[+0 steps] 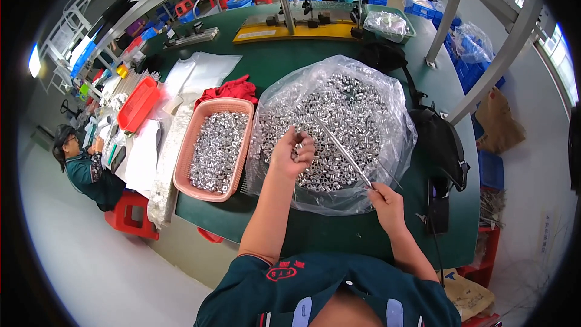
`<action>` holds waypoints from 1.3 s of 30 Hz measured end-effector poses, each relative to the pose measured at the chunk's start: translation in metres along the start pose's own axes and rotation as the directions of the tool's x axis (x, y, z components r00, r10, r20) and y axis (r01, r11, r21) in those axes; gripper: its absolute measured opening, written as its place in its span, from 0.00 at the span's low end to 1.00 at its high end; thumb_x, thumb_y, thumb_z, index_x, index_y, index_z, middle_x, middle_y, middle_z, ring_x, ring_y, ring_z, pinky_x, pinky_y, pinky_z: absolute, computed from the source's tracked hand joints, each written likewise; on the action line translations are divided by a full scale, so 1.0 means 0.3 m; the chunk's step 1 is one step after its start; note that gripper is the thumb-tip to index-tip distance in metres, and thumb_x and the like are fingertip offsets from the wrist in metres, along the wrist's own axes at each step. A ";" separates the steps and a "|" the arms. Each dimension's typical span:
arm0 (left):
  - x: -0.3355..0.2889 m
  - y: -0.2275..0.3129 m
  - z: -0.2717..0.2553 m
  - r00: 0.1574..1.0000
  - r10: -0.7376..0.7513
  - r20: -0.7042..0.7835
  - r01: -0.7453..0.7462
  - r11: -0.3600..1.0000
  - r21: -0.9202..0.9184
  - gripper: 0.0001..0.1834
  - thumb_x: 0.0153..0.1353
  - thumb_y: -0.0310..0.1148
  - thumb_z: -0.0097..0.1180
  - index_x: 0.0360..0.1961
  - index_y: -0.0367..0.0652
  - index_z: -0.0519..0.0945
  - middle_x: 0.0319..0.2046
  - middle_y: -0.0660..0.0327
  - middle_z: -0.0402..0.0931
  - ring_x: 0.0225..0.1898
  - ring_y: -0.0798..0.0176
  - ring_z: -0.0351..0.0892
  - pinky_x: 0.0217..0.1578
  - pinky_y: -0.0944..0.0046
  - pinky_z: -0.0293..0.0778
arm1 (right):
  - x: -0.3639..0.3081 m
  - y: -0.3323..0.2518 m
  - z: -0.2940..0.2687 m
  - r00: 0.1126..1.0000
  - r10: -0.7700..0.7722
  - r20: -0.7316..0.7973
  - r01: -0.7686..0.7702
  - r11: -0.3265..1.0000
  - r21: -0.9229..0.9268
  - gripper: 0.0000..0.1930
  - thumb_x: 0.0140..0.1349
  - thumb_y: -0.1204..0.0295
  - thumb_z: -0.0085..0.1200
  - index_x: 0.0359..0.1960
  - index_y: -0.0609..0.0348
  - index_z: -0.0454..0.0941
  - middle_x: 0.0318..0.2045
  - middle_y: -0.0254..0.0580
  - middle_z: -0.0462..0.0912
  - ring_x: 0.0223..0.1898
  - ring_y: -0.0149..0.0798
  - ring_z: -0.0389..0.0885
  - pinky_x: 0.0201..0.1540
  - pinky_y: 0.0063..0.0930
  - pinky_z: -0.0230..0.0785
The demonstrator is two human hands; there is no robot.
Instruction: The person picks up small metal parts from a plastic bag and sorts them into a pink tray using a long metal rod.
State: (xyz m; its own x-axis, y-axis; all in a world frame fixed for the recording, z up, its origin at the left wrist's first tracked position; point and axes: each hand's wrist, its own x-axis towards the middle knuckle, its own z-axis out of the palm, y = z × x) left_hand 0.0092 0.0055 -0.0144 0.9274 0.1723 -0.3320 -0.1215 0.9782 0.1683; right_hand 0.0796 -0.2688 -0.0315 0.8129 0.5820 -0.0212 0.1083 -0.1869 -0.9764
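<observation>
A clear plastic bag [396, 94], rolled open on the table, holds a heap of small silver metal sleeves [345, 106]. Over the heap's near left part, my left hand [292, 154] is turned palm up with its fingers curled around a few of these sleeves. My right hand [387, 206], at the bag's near right edge, grips the lower end of a thin metal rod [346, 156], which slants up and left over the heap. Its lower stretch looks thicker, perhaps with sleeves threaded on it. Another thin wire [389, 174] sticks out near my right fingers.
Left of the bag stands a pink basket [181, 172] of similar sleeves, with a red cloth [233, 89] behind it. A black bag [439, 145] lies at the right. A yellow-based fixture [260, 33] spans the back. A co-worker [91, 166] sits at the far left.
</observation>
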 end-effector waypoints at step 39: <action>-0.088 0.031 -0.078 0.985 0.174 0.003 -0.174 0.980 0.098 0.13 0.60 0.34 0.44 0.37 0.34 0.75 0.15 0.66 0.62 0.10 0.75 0.51 0.10 0.75 0.45 | -0.026 -0.017 0.006 0.984 -0.130 0.125 0.161 0.944 -0.286 0.09 0.54 0.79 0.55 0.38 0.66 0.77 0.22 0.32 0.76 0.26 0.21 0.70 0.30 0.17 0.64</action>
State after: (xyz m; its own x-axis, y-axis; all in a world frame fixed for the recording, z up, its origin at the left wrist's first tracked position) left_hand -0.0246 0.0127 -0.0257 0.8929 0.3400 -0.2952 -0.2455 0.9172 0.3137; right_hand 0.0717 -0.2711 -0.0267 0.7141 0.6955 0.0794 0.3973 -0.3092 -0.8640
